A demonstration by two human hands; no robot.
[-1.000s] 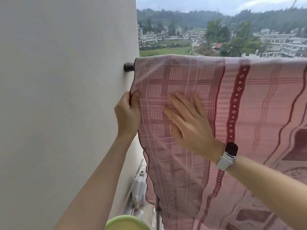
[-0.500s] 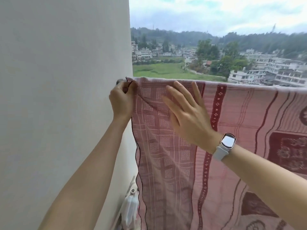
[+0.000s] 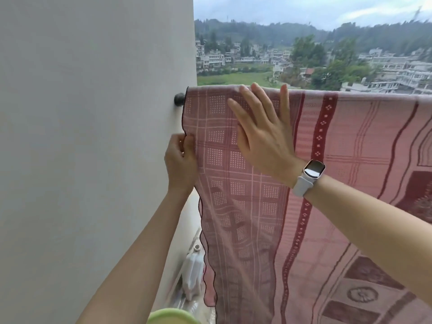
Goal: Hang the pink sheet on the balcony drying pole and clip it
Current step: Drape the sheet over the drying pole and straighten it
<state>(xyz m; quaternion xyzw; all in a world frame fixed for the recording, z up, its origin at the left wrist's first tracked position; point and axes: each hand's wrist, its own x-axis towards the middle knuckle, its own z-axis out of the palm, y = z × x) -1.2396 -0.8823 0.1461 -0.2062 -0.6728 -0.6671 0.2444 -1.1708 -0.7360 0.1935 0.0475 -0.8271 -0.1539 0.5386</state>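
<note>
Pale wall [image 3: 93, 136], white plastic jug [image 3: 192, 272] below, distant hillside buildings [image 3: 385, 73].

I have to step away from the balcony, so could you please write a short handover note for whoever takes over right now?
Left hand: pinching the pink sheet's left edge, below the pole end at the wall.
Right hand: open, flat on the sheet, fingertips at the top fold.
Done: sheet draped over the pole, hanging down.
Left: finish smoothing, then clip it; no clip is visible on the sheet or in the hands.
</note>
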